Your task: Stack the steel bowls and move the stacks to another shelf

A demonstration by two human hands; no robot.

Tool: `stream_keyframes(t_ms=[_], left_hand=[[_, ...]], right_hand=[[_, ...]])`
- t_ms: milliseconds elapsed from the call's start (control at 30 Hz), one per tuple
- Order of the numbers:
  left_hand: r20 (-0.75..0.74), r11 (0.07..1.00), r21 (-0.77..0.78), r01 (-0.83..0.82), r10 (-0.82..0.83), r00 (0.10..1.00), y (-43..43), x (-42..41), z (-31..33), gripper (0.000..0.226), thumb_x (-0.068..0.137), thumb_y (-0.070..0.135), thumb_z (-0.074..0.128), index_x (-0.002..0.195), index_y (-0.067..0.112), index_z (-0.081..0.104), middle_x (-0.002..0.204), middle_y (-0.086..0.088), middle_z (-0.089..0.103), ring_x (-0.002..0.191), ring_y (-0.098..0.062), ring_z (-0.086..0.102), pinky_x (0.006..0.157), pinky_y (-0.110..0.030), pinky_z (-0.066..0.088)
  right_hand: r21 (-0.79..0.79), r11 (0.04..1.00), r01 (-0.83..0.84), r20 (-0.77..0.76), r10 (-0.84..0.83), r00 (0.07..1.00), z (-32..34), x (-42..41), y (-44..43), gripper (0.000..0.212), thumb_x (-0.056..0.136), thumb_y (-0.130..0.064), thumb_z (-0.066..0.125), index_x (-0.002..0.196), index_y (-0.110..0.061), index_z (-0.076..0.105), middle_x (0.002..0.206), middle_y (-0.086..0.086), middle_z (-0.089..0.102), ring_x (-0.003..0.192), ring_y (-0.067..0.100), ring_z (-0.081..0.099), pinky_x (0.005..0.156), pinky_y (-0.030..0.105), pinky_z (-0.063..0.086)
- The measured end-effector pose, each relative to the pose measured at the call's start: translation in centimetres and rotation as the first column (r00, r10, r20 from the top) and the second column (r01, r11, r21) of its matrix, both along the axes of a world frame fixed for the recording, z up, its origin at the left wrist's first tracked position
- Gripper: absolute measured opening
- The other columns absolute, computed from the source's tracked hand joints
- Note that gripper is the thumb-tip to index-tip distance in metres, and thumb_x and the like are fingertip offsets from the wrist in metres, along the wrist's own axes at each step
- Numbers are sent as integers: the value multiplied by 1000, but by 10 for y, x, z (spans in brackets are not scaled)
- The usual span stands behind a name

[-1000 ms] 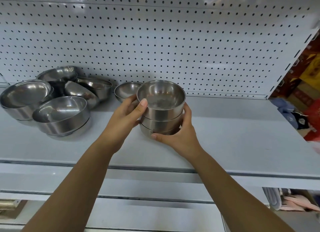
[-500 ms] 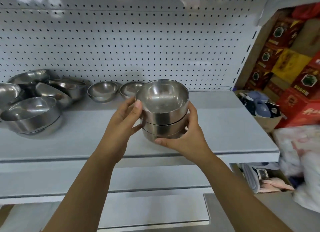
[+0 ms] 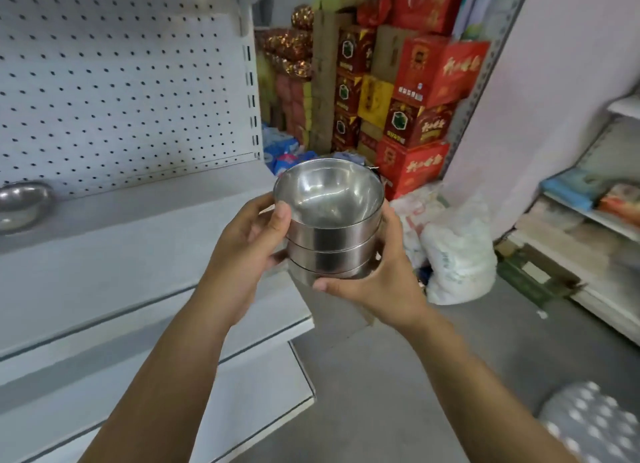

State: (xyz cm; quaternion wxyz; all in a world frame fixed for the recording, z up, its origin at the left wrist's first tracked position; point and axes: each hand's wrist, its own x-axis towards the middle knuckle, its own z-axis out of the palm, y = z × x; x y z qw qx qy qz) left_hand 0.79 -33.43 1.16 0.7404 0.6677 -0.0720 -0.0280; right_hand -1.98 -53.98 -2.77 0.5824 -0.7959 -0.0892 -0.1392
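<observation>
A stack of three nested steel bowls (image 3: 329,220) is held in the air past the right end of the white shelf (image 3: 121,254). My left hand (image 3: 246,251) grips its left side, thumb on the top bowl's rim. My right hand (image 3: 377,279) cups the right side and the bottom, thumb under the lowest bowl. One more steel bowl (image 3: 22,203) stands on the shelf at the far left, partly cut off by the frame edge.
A white pegboard (image 3: 121,81) backs the shelf. Red and yellow cartons (image 3: 415,99) are piled behind the stack. White plastic bags (image 3: 457,251) lie on the grey floor. Another shelf unit (image 3: 595,216) with packets stands at the right.
The view has swung right and the stack has come off the shelf top, out past its right end. The group of other bowls has slid out of view at the left.
</observation>
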Motion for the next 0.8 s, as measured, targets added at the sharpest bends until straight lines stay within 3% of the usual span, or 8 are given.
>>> stream_keyframes(t_ms=[167,300,500,667,800], left_hand=[[7,974,-4,225,-225,974,-119,-3,-5,67,76,72,70,128,30,64,125,4,71,120,-17,66,100,-51,54],[-9,926,-27,378,-378,926,-208,-11,-4,69,77,67,73,131,26,63,123,4,73,117,-16,68,99,-50,55],[0,810,-28,586,-586,810,-310,-9,5,49,85,56,61,123,26,67,115,10,75,114,-15,69,88,-41,59],[-16,730,-57,681,-683,731,-385,13,13,47,87,51,62,124,23,68,123,3,73,120,-16,67,101,-50,54],[4,682,-20,731,-731,682,-447,51,26,41,87,54,62,117,28,72,117,8,75,114,-13,69,98,-49,56]], right_hand=[[1,975,221,4,-221,975,-3,-52,-103,140,55,-26,103,160,-40,12,156,-16,41,141,-1,44,112,23,45],[17,922,388,-20,-388,922,-5,-91,-176,140,54,-26,104,158,-45,12,152,-16,46,136,-3,50,105,16,47],[15,799,601,-19,-601,799,-4,-123,-251,138,53,-27,104,155,-47,13,148,-15,51,134,-2,52,109,27,49],[6,717,697,-6,-697,717,3,-118,-310,139,51,-31,105,156,-47,15,147,-15,52,133,1,55,110,36,51],[43,688,724,26,-725,688,18,-91,-359,129,57,-10,101,149,-48,20,141,-17,55,123,-8,59,92,12,51]])
